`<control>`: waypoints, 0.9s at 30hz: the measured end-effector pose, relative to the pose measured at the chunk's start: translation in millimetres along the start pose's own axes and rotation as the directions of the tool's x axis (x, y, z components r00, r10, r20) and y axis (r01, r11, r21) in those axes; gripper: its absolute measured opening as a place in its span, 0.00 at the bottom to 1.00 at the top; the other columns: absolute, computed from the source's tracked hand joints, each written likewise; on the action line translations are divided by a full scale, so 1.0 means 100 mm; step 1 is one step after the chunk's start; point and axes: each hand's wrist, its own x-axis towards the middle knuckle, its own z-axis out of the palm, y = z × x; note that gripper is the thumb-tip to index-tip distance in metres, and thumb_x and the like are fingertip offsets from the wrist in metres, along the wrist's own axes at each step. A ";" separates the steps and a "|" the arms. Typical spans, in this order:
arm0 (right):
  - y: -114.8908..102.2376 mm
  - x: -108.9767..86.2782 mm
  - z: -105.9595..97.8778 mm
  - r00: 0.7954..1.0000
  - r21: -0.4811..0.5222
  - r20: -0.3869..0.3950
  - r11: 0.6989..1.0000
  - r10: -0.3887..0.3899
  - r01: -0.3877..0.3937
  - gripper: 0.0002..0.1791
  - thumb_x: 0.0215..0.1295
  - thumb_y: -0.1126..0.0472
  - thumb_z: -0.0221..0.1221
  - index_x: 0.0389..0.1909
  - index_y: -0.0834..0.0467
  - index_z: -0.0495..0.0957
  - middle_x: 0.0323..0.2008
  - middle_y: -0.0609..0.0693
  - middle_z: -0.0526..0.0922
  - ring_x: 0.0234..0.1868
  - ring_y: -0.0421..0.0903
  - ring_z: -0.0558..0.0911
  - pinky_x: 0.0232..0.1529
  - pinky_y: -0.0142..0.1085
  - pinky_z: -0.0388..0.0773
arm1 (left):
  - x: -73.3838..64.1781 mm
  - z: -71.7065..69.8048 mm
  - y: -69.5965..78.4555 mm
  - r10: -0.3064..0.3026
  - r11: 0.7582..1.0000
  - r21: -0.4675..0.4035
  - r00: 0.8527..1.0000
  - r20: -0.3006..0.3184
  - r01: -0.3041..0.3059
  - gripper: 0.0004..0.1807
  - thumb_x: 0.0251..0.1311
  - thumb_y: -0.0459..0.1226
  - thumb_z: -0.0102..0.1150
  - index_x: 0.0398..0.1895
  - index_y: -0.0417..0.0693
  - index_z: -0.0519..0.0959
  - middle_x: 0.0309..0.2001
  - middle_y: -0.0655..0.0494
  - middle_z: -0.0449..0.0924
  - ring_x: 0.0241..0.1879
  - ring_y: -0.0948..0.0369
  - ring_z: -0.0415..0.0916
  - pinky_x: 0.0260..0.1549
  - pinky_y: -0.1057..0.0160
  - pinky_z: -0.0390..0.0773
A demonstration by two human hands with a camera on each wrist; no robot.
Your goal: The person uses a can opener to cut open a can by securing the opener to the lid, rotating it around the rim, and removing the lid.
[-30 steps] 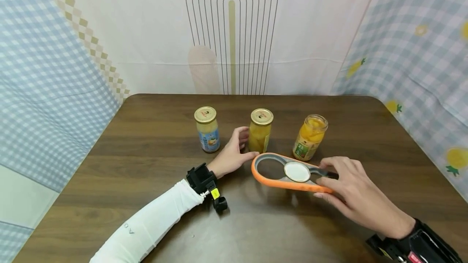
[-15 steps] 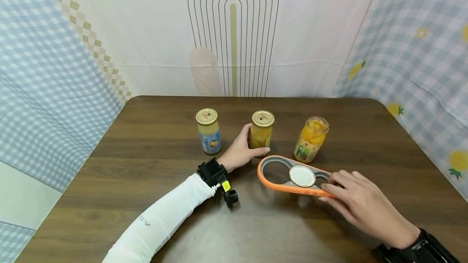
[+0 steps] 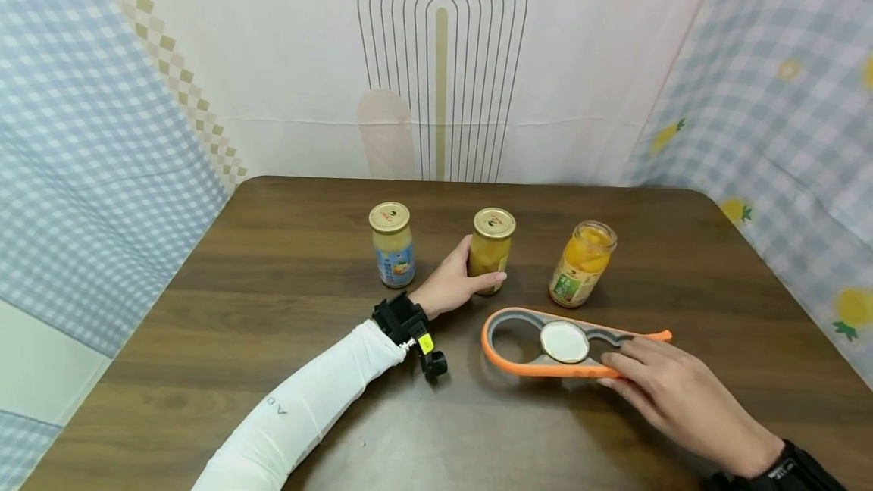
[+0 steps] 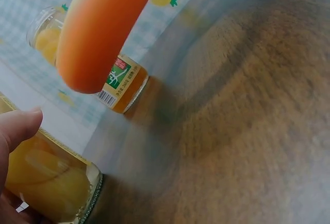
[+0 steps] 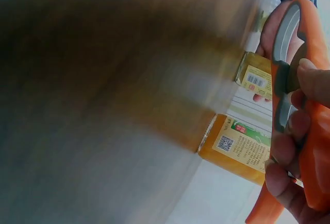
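Note:
My left hand grips the middle jar, a glass jar of yellow fruit with a gold lid. The thumb crosses its front; the other fingers are mostly hidden behind it. My right hand holds an orange and grey jar opener by its handle end, raised over the table. A round white disc with a thin rim sits between the opener's arms. In the right wrist view, my fingers curl round the orange handles. The opener's rounded end looms close in the left wrist view.
A lidless jar of yellow fruit stands to the right, behind the opener. To the left stands a lidded jar with a blue label. The brown wooden table ends at a cloth-covered wall.
My left hand has moved right and taken hold of the middle jar. My right hand has drawn the opener slightly nearer and to the right; one handle tip now shows beyond the fingers.

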 end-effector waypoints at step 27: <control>-0.09 -0.04 -0.06 0.956 -0.003 0.204 0.976 0.213 -0.217 0.10 0.63 0.53 0.69 0.38 0.37 0.77 0.36 0.27 0.73 0.47 0.39 0.81 0.53 0.42 0.75 | 0.01 0.00 -0.02 0.011 1.000 -0.002 1.000 0.015 -0.011 0.36 0.67 0.41 0.66 0.73 0.49 0.59 0.64 0.47 0.73 0.64 0.52 0.73 0.64 0.50 0.73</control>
